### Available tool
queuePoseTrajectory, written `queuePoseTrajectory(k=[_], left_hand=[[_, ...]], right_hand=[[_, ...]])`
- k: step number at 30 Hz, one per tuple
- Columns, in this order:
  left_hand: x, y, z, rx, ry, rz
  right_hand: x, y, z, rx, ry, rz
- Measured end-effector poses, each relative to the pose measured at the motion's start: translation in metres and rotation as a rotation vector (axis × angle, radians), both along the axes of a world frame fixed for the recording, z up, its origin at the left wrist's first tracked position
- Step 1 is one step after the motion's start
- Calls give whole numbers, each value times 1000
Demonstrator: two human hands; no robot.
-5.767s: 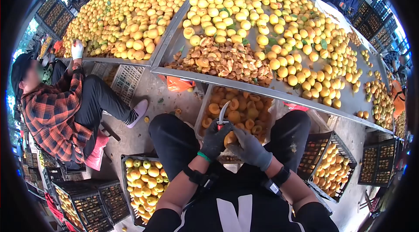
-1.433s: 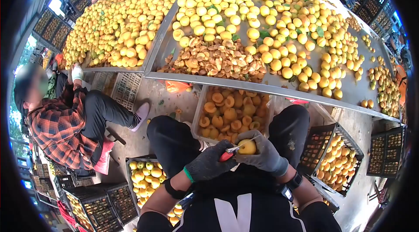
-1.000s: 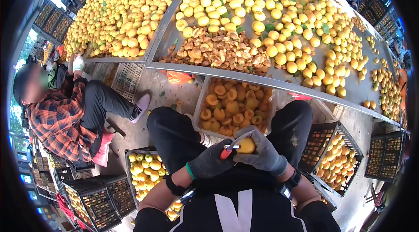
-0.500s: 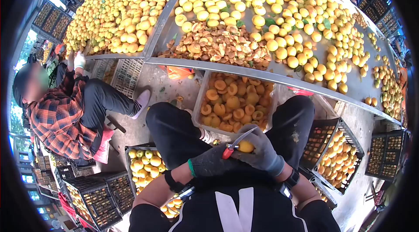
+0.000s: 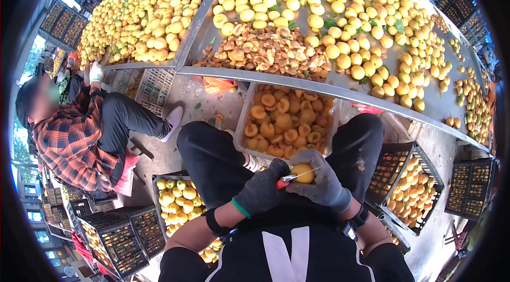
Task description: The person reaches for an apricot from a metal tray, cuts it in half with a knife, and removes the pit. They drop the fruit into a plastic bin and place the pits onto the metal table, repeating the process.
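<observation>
My left hand (image 5: 261,189), in a dark glove with a green cuff, is closed around the red handle of a small knife (image 5: 287,178). The thin blade lies across a yellow apricot (image 5: 303,172). My right hand (image 5: 323,182), in a grey glove, grips that apricot, with its fingers curled round the far and near sides. Both hands meet above my lap. Just beyond them, between my knees, stands a pale crate (image 5: 246,117) filled with halved apricots (image 5: 284,121).
A metal table (image 5: 319,89) ahead bears many whole apricots and a heap of brownish scraps (image 5: 271,51). Black crates of fruit stand at my left (image 5: 155,197) and right (image 5: 390,173). A person in a checked shirt (image 5: 74,141) sits to the left.
The knife blade, raised over the apricot before, now lies against it. My left hand has moved up and forward, and the apricot shows more between my fingers.
</observation>
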State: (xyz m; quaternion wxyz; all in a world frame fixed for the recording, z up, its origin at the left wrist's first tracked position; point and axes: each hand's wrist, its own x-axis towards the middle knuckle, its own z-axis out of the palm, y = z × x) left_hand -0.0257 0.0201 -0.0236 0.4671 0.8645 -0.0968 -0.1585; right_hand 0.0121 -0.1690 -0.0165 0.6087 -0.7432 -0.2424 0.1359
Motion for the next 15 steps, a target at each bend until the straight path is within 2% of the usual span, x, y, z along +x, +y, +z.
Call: queuePoseTrajectory(k=[5, 7, 11, 13, 15], left_hand=[[-3, -4, 3, 93, 43, 0], [-6, -6, -1, -51, 106, -46], [-2, -5, -9, -155, 158, -91], [11, 0, -15, -383, 291, -347], [15, 3, -12, -372, 309, -349]], right_hand=[[-6, 2, 6, -70, -98, -49], [-12, 2, 2, -23, -19, -44], [-7, -2, 15, -11, -60, 8], [-4, -7, 20, -162, -122, 120], [-4, -5, 12, -128, -89, 98]])
